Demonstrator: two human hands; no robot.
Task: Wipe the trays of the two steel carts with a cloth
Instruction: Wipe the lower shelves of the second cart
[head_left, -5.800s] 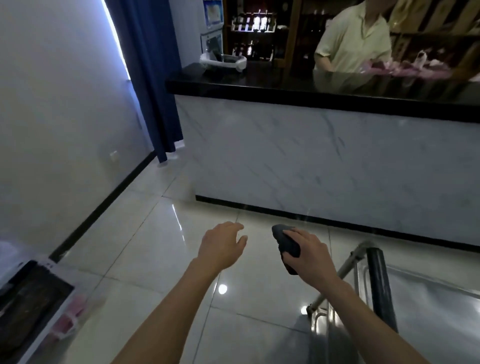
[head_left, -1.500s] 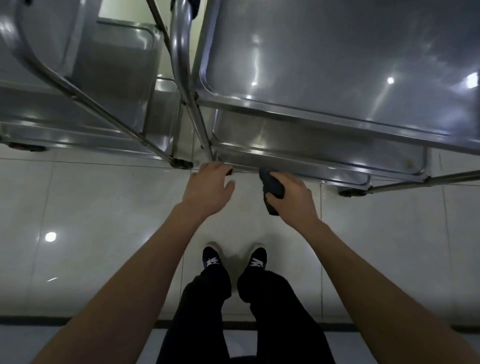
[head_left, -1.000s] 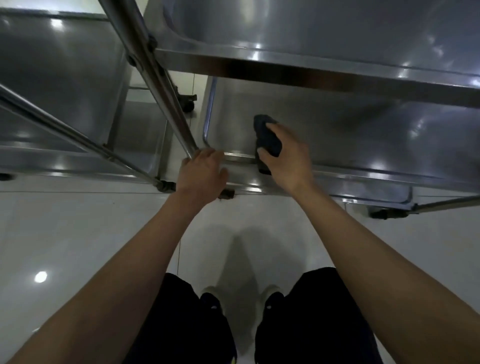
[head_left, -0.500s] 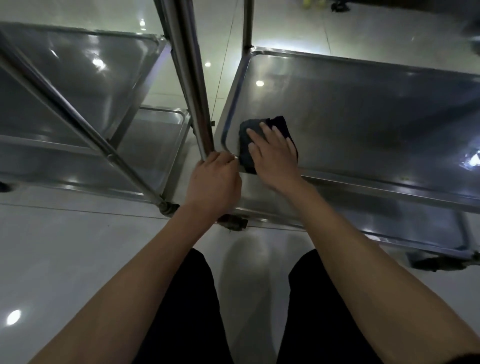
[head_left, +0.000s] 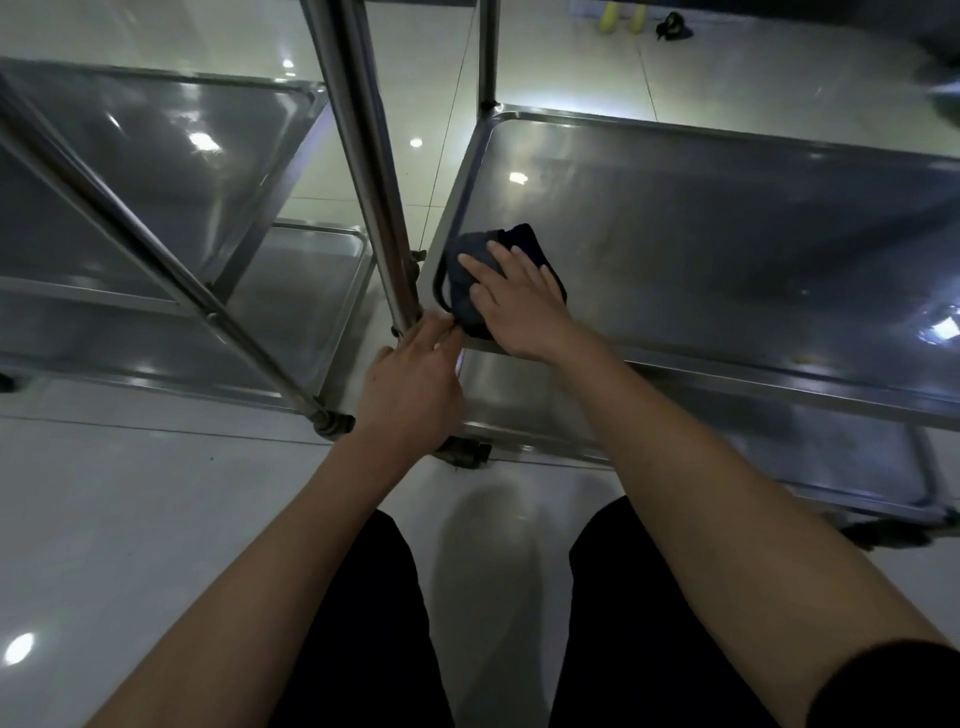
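The right hand (head_left: 519, 306) lies flat, fingers spread, pressing a dark cloth (head_left: 498, 280) onto the near left corner of the right cart's middle tray (head_left: 727, 249); its grip is open, palm on the cloth rather than closed around it. The left hand (head_left: 410, 389) curls its fingers around the upright steel post (head_left: 363, 156) at that corner, beside the left cart (head_left: 156, 171) on the tiled floor (head_left: 130, 519)

Two carts stand side by side on the floor (head_left: 156, 519). The cloth (head_left: 470, 283) lies in the near left corner of the right cart's tray (head_left: 727, 249) (another tray sits below it). The left cart (head_left: 156, 171) stands just beside.
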